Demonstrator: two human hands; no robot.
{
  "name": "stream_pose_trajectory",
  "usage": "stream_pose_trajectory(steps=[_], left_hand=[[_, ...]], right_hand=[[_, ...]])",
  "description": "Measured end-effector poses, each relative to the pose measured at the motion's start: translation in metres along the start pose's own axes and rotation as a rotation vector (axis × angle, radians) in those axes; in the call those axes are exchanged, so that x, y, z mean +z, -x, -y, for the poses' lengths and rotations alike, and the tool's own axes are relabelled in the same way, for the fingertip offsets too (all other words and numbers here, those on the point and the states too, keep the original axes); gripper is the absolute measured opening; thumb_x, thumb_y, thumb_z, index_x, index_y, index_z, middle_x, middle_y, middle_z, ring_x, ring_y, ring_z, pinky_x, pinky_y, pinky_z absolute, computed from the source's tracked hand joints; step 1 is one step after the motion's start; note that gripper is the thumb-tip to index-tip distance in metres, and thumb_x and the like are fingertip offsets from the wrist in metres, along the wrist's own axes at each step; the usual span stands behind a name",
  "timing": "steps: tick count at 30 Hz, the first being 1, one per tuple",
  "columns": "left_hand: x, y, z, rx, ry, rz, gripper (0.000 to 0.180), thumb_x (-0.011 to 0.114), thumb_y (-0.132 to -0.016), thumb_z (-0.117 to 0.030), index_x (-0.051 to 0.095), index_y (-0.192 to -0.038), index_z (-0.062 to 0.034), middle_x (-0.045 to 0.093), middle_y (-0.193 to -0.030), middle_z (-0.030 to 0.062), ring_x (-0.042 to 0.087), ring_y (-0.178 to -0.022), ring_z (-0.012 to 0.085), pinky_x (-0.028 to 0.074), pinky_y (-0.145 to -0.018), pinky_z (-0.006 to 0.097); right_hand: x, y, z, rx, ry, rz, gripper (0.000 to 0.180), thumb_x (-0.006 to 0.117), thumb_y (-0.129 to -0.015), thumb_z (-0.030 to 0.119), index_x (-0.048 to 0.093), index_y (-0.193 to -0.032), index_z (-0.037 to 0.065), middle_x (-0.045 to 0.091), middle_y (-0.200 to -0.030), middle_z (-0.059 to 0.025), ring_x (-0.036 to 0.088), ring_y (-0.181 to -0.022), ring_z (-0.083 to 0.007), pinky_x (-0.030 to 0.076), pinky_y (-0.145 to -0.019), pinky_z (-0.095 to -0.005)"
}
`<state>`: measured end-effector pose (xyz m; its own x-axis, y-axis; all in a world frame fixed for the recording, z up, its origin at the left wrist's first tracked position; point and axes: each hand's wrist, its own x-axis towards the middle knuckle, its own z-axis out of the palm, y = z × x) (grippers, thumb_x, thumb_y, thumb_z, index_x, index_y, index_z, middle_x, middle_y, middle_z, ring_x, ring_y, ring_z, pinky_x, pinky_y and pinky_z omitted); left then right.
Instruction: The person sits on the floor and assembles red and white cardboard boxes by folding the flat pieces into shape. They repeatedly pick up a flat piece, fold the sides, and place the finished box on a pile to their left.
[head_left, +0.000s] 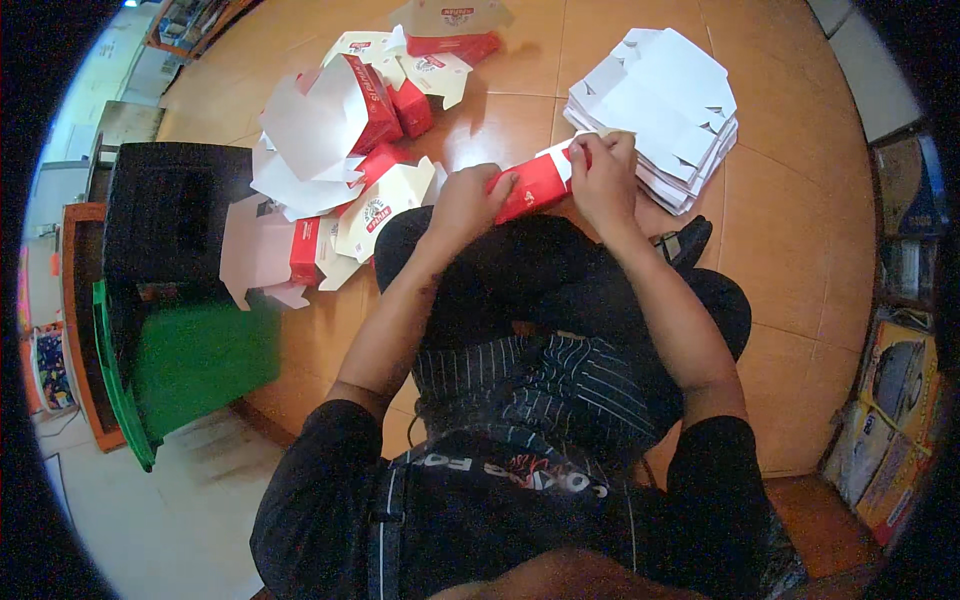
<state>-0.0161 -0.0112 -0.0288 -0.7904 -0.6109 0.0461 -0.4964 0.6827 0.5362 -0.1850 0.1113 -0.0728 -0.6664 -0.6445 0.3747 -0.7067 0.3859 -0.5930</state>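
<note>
Above my crossed legs I hold a red and white cardboard food box (pixel 532 188), partly folded, between both hands. My left hand (pixel 472 205) grips its left end, thumb over the red side. At the other end, my right hand (pixel 606 178) has its fingers closed on the white edge. Just beyond the right hand lies a stack of flat white box blanks (pixel 660 105) with notched edges. To the left, several folded boxes with open flaps (pixel 320 125) lie heaped together, red outside and white or cream inside. Another box (pixel 455 30) sits at the far end of the heap.
Orange-brown tiles (pixel 790 220) cover the floor. At the left stand a black bin (pixel 175 215) and a green bin (pixel 205 350). Shelves with packaged goods (pixel 900 370) run along the right. A dark object with a strap (pixel 685 243) lies by my right knee.
</note>
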Motion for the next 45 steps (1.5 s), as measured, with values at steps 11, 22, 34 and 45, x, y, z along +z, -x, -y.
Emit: stream_pose_trajectory(steps=[11, 22, 34, 45], left_hand=[[-0.007, 0.004, 0.006, -0.125, -0.048, -0.032, 0.04, 0.058, -0.095, -0.038, 0.07, -0.083, -0.0021, 0.066, -0.079, 0.0259, 0.065, -0.077, 0.0444, 0.049, -0.071, 0.051], [-0.005, 0.008, -0.003, -0.027, 0.02, 0.092, 0.038, 0.057, -0.096, -0.036, 0.066, -0.086, -0.0001, 0.064, -0.079, 0.0257, 0.063, -0.077, 0.0435, 0.048, -0.07, 0.049], [-0.004, 0.009, -0.01, -0.012, 0.134, 0.131, 0.032, 0.058, -0.097, -0.029, 0.065, -0.088, 0.0011, 0.065, -0.082, 0.0246, 0.063, -0.078, 0.0426, 0.049, -0.071, 0.046], [0.008, 0.03, -0.006, -0.076, 0.228, -0.203, 0.028, 0.059, -0.097, -0.025, 0.063, -0.087, 0.0009, 0.064, -0.081, 0.0229, 0.063, -0.077, 0.0403, 0.049, -0.07, 0.045]], right_hand=[[0.002, 0.0, 0.001, -0.255, -0.018, 0.014, 0.028, 0.058, -0.091, 0.014, 0.061, -0.118, 0.009, 0.062, -0.109, -0.0166, 0.057, -0.104, -0.0347, 0.042, -0.09, -0.0488], [-0.002, -0.007, 0.006, -0.181, -0.314, 0.098, 0.025, 0.066, -0.087, 0.015, 0.059, -0.111, 0.011, 0.069, -0.09, -0.0086, 0.063, -0.094, -0.0296, 0.04, -0.087, -0.0455], [-0.007, 0.0, 0.018, -0.212, -0.452, 0.27, 0.013, 0.069, -0.084, 0.011, 0.059, -0.09, 0.006, 0.064, -0.083, -0.0137, 0.061, -0.084, -0.0339, 0.045, -0.079, -0.0448], [-0.009, 0.015, 0.033, -0.343, -0.363, -0.064, 0.022, 0.073, -0.083, 0.012, 0.059, -0.098, 0.003, 0.061, -0.097, -0.0173, 0.058, -0.096, -0.0333, 0.046, -0.084, -0.0422]])
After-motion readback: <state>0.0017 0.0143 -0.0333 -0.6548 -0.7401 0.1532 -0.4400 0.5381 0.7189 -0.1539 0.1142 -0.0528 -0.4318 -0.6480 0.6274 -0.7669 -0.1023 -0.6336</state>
